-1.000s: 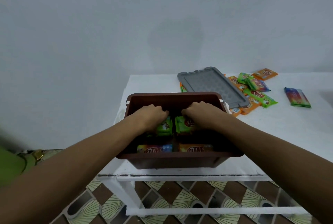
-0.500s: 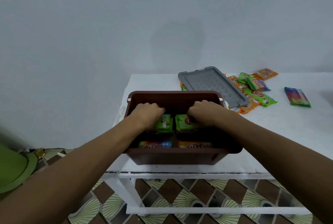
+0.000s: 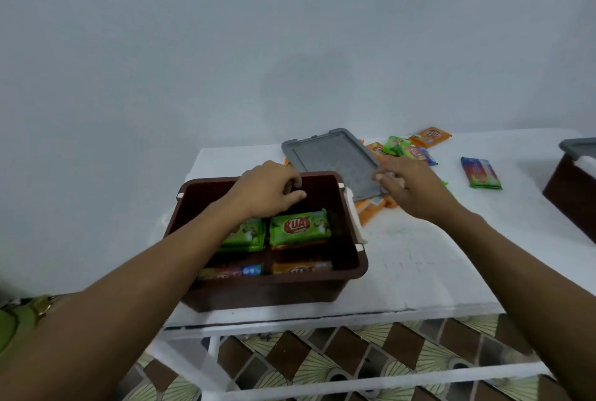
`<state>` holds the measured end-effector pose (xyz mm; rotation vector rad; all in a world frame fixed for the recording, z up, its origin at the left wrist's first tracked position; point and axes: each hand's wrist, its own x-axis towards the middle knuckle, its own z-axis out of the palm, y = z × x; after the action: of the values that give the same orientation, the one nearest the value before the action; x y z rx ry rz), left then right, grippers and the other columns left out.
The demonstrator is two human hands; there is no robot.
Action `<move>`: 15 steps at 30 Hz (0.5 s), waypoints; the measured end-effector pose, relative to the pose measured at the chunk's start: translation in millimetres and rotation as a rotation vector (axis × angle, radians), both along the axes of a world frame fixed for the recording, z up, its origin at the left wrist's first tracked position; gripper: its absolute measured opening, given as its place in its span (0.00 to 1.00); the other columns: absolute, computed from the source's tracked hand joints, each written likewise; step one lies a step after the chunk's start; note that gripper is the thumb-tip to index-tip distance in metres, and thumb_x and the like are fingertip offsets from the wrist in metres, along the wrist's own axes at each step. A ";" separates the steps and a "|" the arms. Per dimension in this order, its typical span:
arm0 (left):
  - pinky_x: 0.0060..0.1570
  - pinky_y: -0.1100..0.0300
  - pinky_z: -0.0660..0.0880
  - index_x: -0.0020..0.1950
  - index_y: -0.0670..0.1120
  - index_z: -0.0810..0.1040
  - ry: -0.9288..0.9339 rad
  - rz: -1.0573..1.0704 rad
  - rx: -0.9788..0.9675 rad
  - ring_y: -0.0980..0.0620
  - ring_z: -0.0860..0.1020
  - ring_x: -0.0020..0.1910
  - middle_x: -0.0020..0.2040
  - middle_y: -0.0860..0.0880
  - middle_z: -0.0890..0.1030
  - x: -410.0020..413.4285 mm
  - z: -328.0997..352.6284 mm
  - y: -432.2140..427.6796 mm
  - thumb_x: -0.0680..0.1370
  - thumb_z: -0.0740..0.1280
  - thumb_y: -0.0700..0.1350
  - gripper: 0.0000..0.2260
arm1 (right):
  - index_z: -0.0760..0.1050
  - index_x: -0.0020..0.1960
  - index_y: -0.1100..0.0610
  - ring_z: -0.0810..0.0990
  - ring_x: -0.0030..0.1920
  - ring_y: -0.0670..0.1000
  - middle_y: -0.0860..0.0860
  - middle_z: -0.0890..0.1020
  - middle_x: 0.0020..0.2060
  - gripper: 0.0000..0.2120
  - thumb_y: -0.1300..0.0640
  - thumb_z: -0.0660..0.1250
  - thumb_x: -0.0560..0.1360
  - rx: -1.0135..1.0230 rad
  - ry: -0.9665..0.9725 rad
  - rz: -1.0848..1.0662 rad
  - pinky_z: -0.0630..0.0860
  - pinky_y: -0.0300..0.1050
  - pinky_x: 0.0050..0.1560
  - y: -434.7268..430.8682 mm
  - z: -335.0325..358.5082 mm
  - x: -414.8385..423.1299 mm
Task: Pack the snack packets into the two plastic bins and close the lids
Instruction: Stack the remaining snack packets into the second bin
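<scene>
A brown plastic bin [image 3: 350, 258] stands open at the table's near left corner with green [image 3: 298, 228], orange [image 3: 301, 266] and blue packets inside. My left hand [image 3: 267, 189] hovers over the bin's far half, fingers curled, holding nothing I can see. My right hand [image 3: 408, 184] is outside the bin, fingers spread at the near right corner of the grey lid [image 3: 332, 160] that lies flat behind the bin. Loose snack packets [image 3: 403, 149] lie beyond the lid; a multicoloured packet [image 3: 480, 173] lies apart to the right.
A second brown bin [image 3: 572, 191] with a grey lid on top shows at the right edge. The white table [image 3: 419, 265] ends just in front of the bin; tiled floor lies below. A plain wall stands behind.
Both hands have come up out of the bin. The right hand moved right and away to the grey lid's corner; the left hand lifted toward the bin's far rim. The view shifted right.
</scene>
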<state>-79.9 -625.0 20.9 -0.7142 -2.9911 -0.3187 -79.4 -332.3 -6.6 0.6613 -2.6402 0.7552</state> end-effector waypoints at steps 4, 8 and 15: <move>0.41 0.54 0.72 0.50 0.51 0.77 0.138 -0.067 0.128 0.52 0.74 0.44 0.45 0.54 0.76 -10.1 8.8 58.8 0.77 0.65 0.54 0.08 | 0.82 0.49 0.56 0.80 0.49 0.53 0.52 0.84 0.48 0.06 0.58 0.66 0.78 0.065 -0.166 -0.194 0.75 0.45 0.47 80.5 -35.9 -8.3; 0.43 0.60 0.66 0.55 0.50 0.77 0.079 -0.176 0.083 0.56 0.71 0.47 0.50 0.54 0.74 -29.9 5.0 124.5 0.78 0.65 0.54 0.11 | 0.80 0.52 0.51 0.78 0.55 0.53 0.51 0.82 0.54 0.06 0.55 0.67 0.77 0.152 -0.294 -0.306 0.74 0.48 0.56 145.2 -64.3 -10.9; 0.44 0.55 0.70 0.59 0.48 0.76 0.032 -0.211 -0.131 0.49 0.72 0.56 0.57 0.48 0.74 -66.0 -25.7 234.0 0.78 0.65 0.52 0.13 | 0.61 0.75 0.46 0.54 0.76 0.56 0.50 0.58 0.78 0.24 0.51 0.61 0.80 0.313 -0.420 -0.478 0.59 0.59 0.71 223.9 -96.2 -38.7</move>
<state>-145.9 -391.0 -4.8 -1.0401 -2.9321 -0.1177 -118.1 -108.4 -102.9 -0.0932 -3.1496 0.3696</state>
